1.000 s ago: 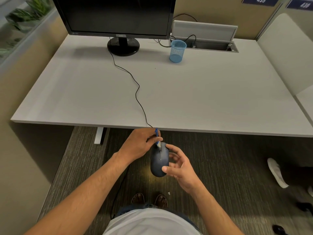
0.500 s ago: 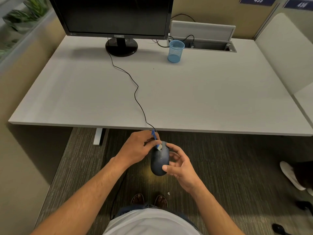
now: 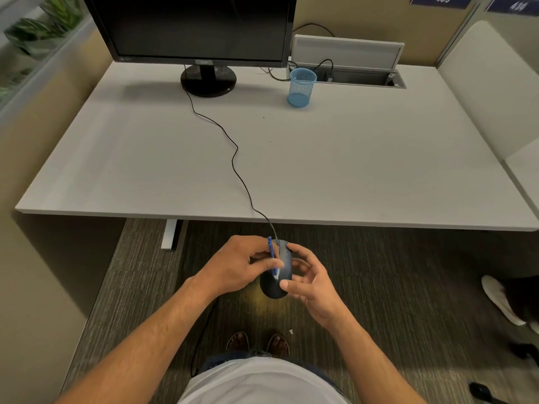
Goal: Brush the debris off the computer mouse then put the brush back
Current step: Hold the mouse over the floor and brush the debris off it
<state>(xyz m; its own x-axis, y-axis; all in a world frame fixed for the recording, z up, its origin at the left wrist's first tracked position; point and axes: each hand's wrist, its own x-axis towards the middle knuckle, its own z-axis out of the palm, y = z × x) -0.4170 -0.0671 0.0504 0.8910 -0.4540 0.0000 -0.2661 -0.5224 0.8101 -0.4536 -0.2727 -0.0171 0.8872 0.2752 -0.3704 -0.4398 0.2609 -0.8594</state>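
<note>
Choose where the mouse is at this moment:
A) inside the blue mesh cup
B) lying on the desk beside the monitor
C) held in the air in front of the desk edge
C: the right hand holds the mouse over the carpet, short of the desk edge, while the left hand holds the brush on it.

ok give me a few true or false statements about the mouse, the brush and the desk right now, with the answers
1. The computer mouse lies flat on the desk. False: it is held in the air in front of the desk edge, above the carpet.
2. The left hand holds the blue brush, its white bristles against the mouse. True.
3. The right hand grips the mouse. True.
4. The blue mesh cup lies tipped over on the desk. False: it stands upright near the monitor.
5. The mouse cable is unplugged and coiled on the carpet. False: it trails across the desk toward the monitor stand.
</note>
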